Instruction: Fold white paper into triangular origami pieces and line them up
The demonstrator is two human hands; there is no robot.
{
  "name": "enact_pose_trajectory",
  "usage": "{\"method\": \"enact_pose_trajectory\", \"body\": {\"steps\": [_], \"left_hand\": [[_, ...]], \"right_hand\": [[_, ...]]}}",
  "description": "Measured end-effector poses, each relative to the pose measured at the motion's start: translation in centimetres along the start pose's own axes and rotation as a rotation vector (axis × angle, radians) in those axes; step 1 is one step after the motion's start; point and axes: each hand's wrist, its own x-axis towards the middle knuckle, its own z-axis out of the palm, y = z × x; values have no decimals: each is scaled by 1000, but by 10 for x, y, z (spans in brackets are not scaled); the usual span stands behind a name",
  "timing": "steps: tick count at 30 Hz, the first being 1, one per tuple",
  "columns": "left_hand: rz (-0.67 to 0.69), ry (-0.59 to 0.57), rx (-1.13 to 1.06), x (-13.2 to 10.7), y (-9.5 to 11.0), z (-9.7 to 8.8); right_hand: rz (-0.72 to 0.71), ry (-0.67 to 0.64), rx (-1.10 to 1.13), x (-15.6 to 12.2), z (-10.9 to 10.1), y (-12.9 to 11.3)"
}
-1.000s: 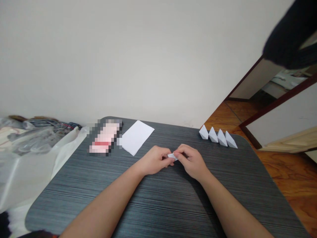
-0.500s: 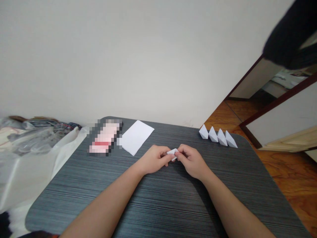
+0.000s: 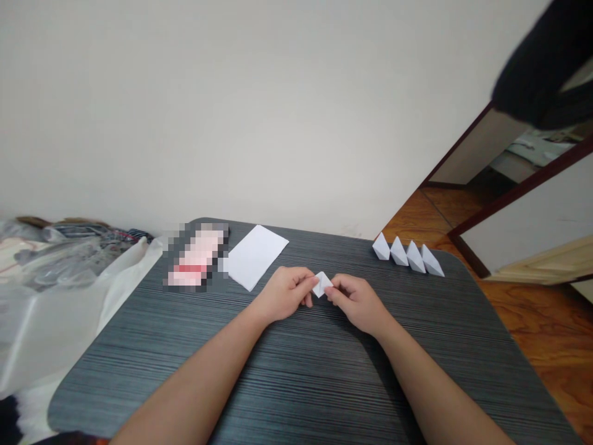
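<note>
A small folded piece of white paper (image 3: 321, 285), diamond-shaped from above, is pinched between both my hands over the middle of the dark table. My left hand (image 3: 288, 295) grips its left corner between thumb and fingers. On the opposite corner, my right hand (image 3: 356, 301) has its thumb and fingertips closed. The paper's underside and some fingertips are hidden. Several folded white paper shapes (image 3: 399, 252), pointed at the top, stand in a row at the table's back right.
White paper sheets (image 3: 257, 254) lie at the back left, beside a pixelated pinkish object (image 3: 197, 256). The dark wood-grain table (image 3: 296, 383) meets a pale wall (image 3: 259, 123). Clear plastic bags (image 3: 69, 266) are piled left of it; wooden floor (image 3: 546, 327) shows at right.
The folded paper has turned in my fingers and now shows a wider, diamond-shaped face. Both hands have shifted slightly; the other things stay where they were.
</note>
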Motion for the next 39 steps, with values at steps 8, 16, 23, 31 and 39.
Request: {"method": "enact_pose_trajectory", "body": {"steps": [8,16,23,31,39], "left_hand": [[-41,-92,-187,2,-4,4],[-41,-126,-165,1,-3,3],[-25,-140,-99,0,-2,4],[36,-61,-81,0,1,6],[14,-42,5,0,-1,5]], "right_hand": [[-2,23,57,-1,-3,0],[-33,30,47,0,0,-2],[-95,102,65,0,1,1],[-93,63,-8,1,-1,-2],[-111,38,-44,1,0,-5]]}}
